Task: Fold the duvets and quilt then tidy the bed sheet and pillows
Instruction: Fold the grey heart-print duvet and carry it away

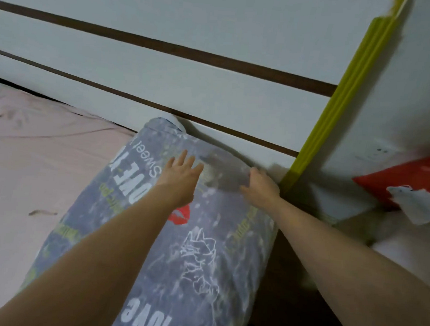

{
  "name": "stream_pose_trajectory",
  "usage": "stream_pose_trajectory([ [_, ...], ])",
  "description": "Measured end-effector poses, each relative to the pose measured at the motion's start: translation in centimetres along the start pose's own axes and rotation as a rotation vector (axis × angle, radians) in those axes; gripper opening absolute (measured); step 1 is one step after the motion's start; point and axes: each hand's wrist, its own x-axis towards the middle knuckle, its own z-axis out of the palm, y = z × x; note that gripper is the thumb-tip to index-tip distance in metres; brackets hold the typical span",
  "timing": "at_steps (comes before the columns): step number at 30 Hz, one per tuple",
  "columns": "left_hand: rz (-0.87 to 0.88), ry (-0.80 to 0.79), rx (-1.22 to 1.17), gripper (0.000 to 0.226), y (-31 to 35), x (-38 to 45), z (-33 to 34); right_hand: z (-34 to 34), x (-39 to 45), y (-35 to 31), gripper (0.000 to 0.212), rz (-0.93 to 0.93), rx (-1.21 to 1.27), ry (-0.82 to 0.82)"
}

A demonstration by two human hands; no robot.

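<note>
Flatly, both hands (180, 175) (259, 189) on pillow (195, 250)

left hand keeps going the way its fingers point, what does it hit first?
Likely the white headboard. The left hand lies open on the grey printed pillow, fingers aimed up and ahead along its top; past the pillow's far end only the headboard shows. Depth is unclear.

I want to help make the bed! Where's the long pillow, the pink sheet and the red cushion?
long pillow (198, 238), head view, on its grey printed middle.
pink sheet (30, 170), head view, on a bare stretch.
red cushion (411, 176), head view, on its red face.
</note>
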Motion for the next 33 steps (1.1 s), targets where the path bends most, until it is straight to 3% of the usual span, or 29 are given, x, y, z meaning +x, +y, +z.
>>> stream_pose_trajectory([
  [4,0.027,0.012,0.13,0.081,-1.4,6.1,-0.6,0.9,6.1,-0.7,0.069,-0.033,0.006,-0.1],
  [7,0.039,-0.066,0.212,0.086,-2.1,10.5,-0.3,2.1,9.8,0.4,0.094,0.07,-0.003,-0.251],
  [8,0.04,-0.096,0.235,0.088,-2.5,10.5,-0.2,1.9,9.4,0.5,0.091,0.084,-0.039,-0.302],
  [10,0.076,-0.158,0.269,0.09,-2.5,11.9,0.0,1.6,8.9,1.5,0.054,-0.035,-0.096,-0.335],
  [11,0.112,-0.174,0.281,0.092,-2.1,12.6,0.1,1.0,7.9,2.3,0.043,-0.14,-0.096,-0.272],
  [13,0.163,-0.17,0.261,0.095,-1.5,13.6,-0.3,-0.5,5.4,3.6,0.038,-0.31,-0.113,0.057],
  [15,0.203,-0.16,0.207,0.089,-0.2,14.7,-1.2,-1.6,3.6,6.6,0.018,-0.299,-0.153,0.392],
  [16,0.215,-0.168,0.204,0.082,0.5,15.1,-1.5,-1.5,3.1,8.2,0.012,-0.226,-0.182,0.401],
  [18,0.224,-0.189,0.287,0.064,2.1,15.3,-1.1,0.4,2.5,11.3,0.008,-0.038,-0.271,0.24],
  [21,0.163,-0.165,0.41,0.056,2.8,16.2,1.5,4.6,3.7,12.3,0.032,0.037,-0.152,0.038],
  [24,0.093,-0.164,0.504,0.046,2.0,16.8,2.7,6.2,4.1,11.0,0.054,-0.118,0.048,0.06],
  [27,-0.016,-0.12,0.577,0.039,1.0,17.2,2.0,6.5,4.0,9.7,0.077,-0.247,0.004,0.099],
  [31,-0.225,-0.05,0.47,0.036,0.1,17.7,1.3,6.5,5.0,6.2,0.066,-0.452,-0.059,0.299],
  [33,-0.238,0.016,0.375,0.04,0.4,17.4,1.7,7.1,5.0,4.5,0.067,-0.559,-0.096,0.301],
])
